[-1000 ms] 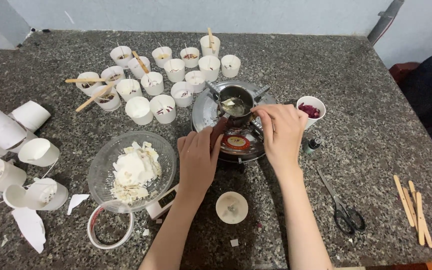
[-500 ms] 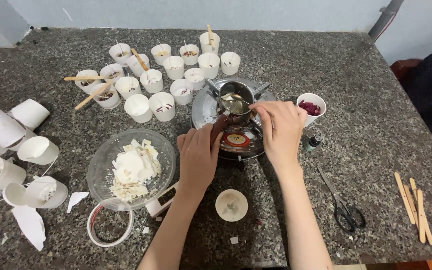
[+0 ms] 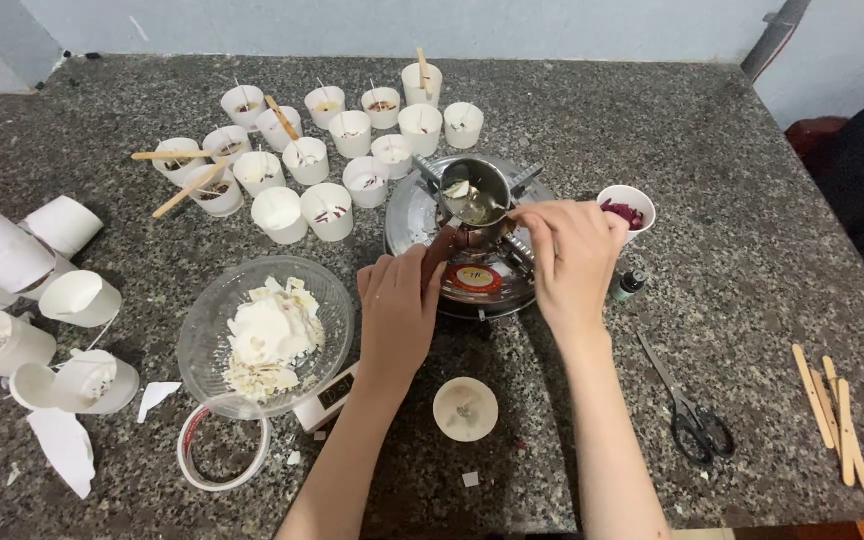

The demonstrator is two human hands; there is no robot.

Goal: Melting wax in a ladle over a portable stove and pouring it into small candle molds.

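Gripping the dark handle of the small metal pot [image 3: 474,196], the left hand [image 3: 398,305] is curling its fingers shut around that handle, while the right hand [image 3: 570,255] is reaching in at the pot's rim with its fingers pinched together; whether they are holding anything between them is hidden. The pot is sitting on the round silver burner [image 3: 422,222] near the middle of the desk [image 3: 712,150], with pale lumps floating in clear liquid inside.

In my judgement, the pot is looking top-heavy on its narrow supports, so a nudge from either hand could be tipping hot liquid over the fingers or onto the desk. The right wrist is also passing just beside the white cup of dark red petals [image 3: 627,207], which could be getting knocked over.

Speckled grey stone is forming the desk, backed by a pale wall. White cups with wicks [image 3: 330,210] are clustering beyond the burner, a glass bowl of white flakes [image 3: 265,335] is sitting to the left, and scissors [image 3: 687,415] and wooden sticks [image 3: 837,415] are lying to the right.
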